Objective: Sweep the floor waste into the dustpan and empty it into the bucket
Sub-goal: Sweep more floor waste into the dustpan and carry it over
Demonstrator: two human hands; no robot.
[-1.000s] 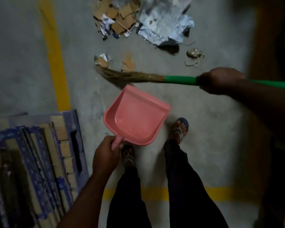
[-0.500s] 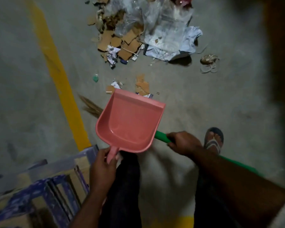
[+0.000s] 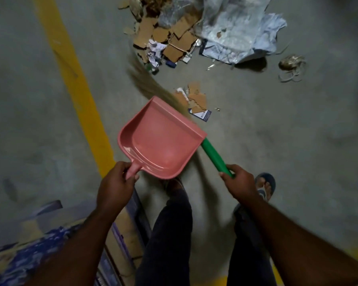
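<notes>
The left hand [image 3: 114, 188] grips the handle of the pink dustpan [image 3: 161, 141], whose bare inner surface faces up. The right hand [image 3: 239, 182] grips the green broom [image 3: 212, 154] handle just right of the dustpan. The blurred bristles cross beyond its front lip, beside cardboard scraps [image 3: 197, 99], short of the waste pile [image 3: 178, 38].

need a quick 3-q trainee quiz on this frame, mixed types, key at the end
1. True or false: the pink dustpan is empty.
2. The right hand grips: A) the broom's green handle; B) the dustpan; C) nothing.
3. Fill in: the left hand holds the dustpan by its ____.
Key: 1 true; 2 A; 3 handle.
</notes>
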